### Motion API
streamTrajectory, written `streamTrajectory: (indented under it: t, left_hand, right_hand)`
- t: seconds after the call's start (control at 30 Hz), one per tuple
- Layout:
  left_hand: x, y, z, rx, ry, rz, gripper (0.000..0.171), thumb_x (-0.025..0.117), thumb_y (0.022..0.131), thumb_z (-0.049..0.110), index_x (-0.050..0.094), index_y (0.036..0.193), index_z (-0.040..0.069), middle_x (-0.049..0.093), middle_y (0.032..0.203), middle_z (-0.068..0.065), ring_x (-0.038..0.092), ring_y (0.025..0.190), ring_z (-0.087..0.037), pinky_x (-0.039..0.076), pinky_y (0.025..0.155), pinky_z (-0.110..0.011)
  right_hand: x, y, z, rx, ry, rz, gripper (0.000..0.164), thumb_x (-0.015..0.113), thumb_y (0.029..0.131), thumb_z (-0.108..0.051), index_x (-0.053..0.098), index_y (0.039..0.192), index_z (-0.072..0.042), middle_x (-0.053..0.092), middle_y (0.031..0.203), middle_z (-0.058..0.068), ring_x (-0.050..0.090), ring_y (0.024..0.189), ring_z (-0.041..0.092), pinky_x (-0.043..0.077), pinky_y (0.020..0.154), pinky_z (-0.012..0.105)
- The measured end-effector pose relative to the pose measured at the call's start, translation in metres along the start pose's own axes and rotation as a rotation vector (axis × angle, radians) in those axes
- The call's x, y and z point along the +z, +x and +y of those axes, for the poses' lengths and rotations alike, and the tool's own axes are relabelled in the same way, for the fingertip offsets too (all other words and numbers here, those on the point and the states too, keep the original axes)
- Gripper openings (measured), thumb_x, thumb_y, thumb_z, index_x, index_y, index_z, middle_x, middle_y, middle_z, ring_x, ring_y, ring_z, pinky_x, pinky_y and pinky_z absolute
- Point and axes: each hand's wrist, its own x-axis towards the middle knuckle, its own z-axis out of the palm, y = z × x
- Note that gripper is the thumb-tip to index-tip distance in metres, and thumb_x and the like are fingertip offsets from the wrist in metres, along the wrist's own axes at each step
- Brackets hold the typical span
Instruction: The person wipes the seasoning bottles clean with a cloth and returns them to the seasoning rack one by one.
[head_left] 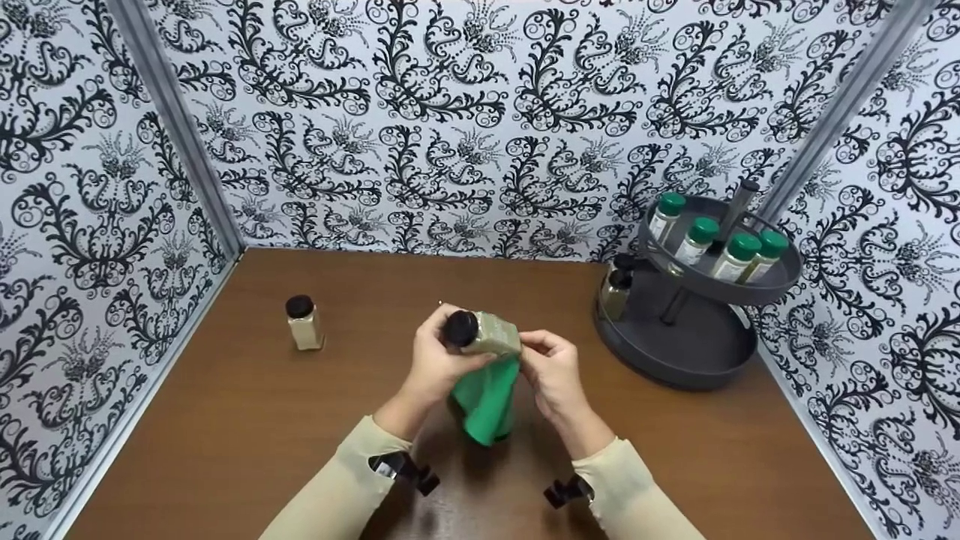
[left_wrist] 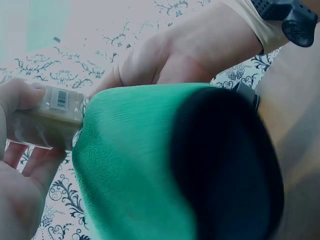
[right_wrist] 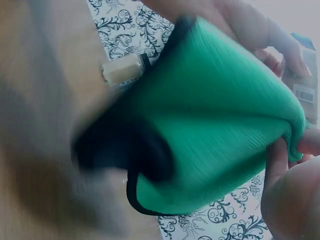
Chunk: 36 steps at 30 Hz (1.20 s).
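My left hand (head_left: 439,358) grips a clear spice jar (head_left: 495,335) with a black lid (head_left: 460,328), tilted well over above the table. A barcode label (left_wrist: 59,99) shows on the jar in the left wrist view. At the jar's base, my right hand (head_left: 553,373) pinches a green cloth (head_left: 487,401), which hangs below the jar. Dark edging runs along the cloth (right_wrist: 215,115) in the right wrist view. The right thumb and fingers (right_wrist: 276,165) press a fold of it beside the jar.
Another black-lidded jar (head_left: 305,324) of pale powder stands at the left of the brown table (head_left: 240,420). A dark two-tier rack (head_left: 675,367) stands at right. Several green-capped jars (head_left: 697,238) fill part of its upper tier; black-lidded jars (head_left: 616,292) stand on the lower one.
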Motion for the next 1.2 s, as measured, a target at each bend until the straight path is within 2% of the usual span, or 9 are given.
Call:
streamTrajectory:
  t: [0.13, 0.27, 0.37, 0.47, 0.6, 0.77, 0.97, 1.07, 1.2]
  left_hand:
    - [-0.002, 0.002, -0.003, 0.003, 0.011, 0.023, 0.053, 0.089, 0.063, -0.016, 0.057, 0.105, -0.012, 0.072, 0.102, 0.006, 0.07, 0.097, -0.01, 0.059, 0.087, -0.023]
    - [-0.003, 0.001, -0.004, 0.012, 0.036, -0.011, 0.053, 0.09, 0.061, -0.015, 0.058, 0.104, -0.012, 0.071, 0.101, 0.006, 0.069, 0.097, -0.011, 0.059, 0.086, -0.024]
    - [-0.003, 0.0, -0.004, 0.017, 0.065, -0.044, 0.053, 0.092, 0.06, -0.012, 0.062, 0.104, -0.011, 0.071, 0.1, 0.007, 0.067, 0.095, -0.01, 0.057, 0.082, -0.023]
    - [-0.005, 0.001, -0.003, 0.021, 0.086, -0.051, 0.051, 0.093, 0.062, -0.009, 0.064, 0.104, -0.008, 0.072, 0.099, 0.008, 0.067, 0.092, -0.01, 0.056, 0.079, -0.022]
    - [-0.01, 0.004, 0.004, 0.048, 0.119, -0.012, 0.049, 0.094, 0.063, -0.008, 0.066, 0.104, -0.005, 0.074, 0.1, 0.007, 0.069, 0.092, -0.011, 0.058, 0.081, -0.023]
    - [-0.017, 0.008, 0.011, 0.072, 0.151, 0.065, 0.049, 0.094, 0.062, -0.009, 0.067, 0.103, -0.005, 0.075, 0.099, 0.005, 0.069, 0.09, -0.011, 0.058, 0.078, -0.023]
    - [-0.023, 0.013, 0.012, 0.057, 0.216, 0.142, 0.047, 0.094, 0.064, -0.006, 0.068, 0.103, -0.002, 0.075, 0.098, -0.003, 0.069, 0.09, -0.011, 0.059, 0.077, -0.023]
    - [-0.024, 0.014, 0.012, 0.048, 0.21, 0.161, 0.047, 0.094, 0.064, -0.006, 0.067, 0.103, -0.002, 0.076, 0.099, -0.007, 0.07, 0.091, -0.011, 0.06, 0.079, -0.024]
    - [-0.024, 0.015, 0.011, 0.041, 0.231, 0.179, 0.047, 0.094, 0.063, -0.007, 0.067, 0.102, -0.002, 0.075, 0.098, -0.008, 0.07, 0.089, -0.011, 0.061, 0.078, -0.024]
  right_hand:
    - [-0.002, 0.001, -0.008, -0.041, -0.004, 0.015, 0.03, 0.066, 0.09, 0.016, 0.079, 0.086, -0.01, 0.073, 0.083, 0.002, 0.069, 0.074, 0.009, 0.06, 0.065, 0.021]
    - [-0.002, 0.001, -0.009, -0.074, 0.022, 0.068, 0.034, 0.063, 0.09, 0.018, 0.079, 0.085, -0.012, 0.072, 0.08, 0.001, 0.068, 0.072, 0.008, 0.058, 0.064, 0.019]
    - [-0.002, 0.0, -0.005, -0.038, 0.014, 0.064, 0.033, 0.065, 0.09, 0.017, 0.079, 0.085, -0.012, 0.072, 0.082, 0.0, 0.068, 0.074, 0.009, 0.058, 0.066, 0.02]
    - [-0.001, -0.003, -0.002, 0.013, -0.008, 0.024, 0.028, 0.068, 0.09, 0.014, 0.078, 0.086, -0.012, 0.072, 0.084, 0.001, 0.068, 0.077, 0.01, 0.059, 0.068, 0.021]
    - [0.002, -0.006, -0.003, 0.042, 0.002, -0.028, 0.022, 0.073, 0.088, 0.011, 0.076, 0.088, -0.011, 0.071, 0.087, 0.002, 0.068, 0.079, 0.011, 0.061, 0.069, 0.022]
    - [0.007, -0.009, -0.008, 0.093, -0.016, -0.086, 0.028, 0.066, 0.09, 0.014, 0.076, 0.087, -0.012, 0.069, 0.085, 0.001, 0.067, 0.078, 0.009, 0.059, 0.069, 0.022]
    - [0.008, -0.013, -0.009, 0.15, -0.053, -0.193, 0.029, 0.064, 0.091, 0.011, 0.077, 0.088, -0.014, 0.07, 0.086, 0.0, 0.068, 0.079, 0.011, 0.061, 0.07, 0.023]
    - [0.001, -0.007, -0.009, 0.157, -0.074, -0.196, 0.027, 0.065, 0.091, 0.01, 0.077, 0.089, -0.014, 0.071, 0.086, 0.0, 0.069, 0.08, 0.011, 0.061, 0.071, 0.023]
    - [-0.028, 0.017, 0.005, 0.213, -0.192, -0.168, 0.025, 0.067, 0.091, 0.011, 0.077, 0.091, -0.011, 0.073, 0.084, -0.001, 0.069, 0.078, 0.009, 0.06, 0.072, 0.022]
